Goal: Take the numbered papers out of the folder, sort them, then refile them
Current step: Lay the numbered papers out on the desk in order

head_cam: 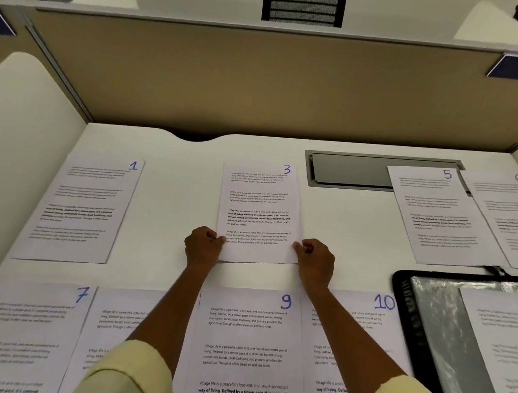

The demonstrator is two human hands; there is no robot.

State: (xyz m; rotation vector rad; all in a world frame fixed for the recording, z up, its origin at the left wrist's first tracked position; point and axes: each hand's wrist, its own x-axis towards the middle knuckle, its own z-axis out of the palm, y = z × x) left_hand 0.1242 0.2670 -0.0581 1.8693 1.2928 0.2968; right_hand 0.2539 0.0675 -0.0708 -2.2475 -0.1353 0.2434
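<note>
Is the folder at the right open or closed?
Open. The black folder lies spread on the desk, a shiny plastic sleeve exposed, with a printed sheet resting on it.

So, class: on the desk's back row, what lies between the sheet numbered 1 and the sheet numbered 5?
Head view: the white sheet numbered 3, pinched by both hands.

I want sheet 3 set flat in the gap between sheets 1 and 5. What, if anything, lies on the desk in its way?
Nothing visible does. Both hands, left and right, pinch sheet 3 over bare desk, with sheet 1 and sheet 5 well clear of it.
</note>
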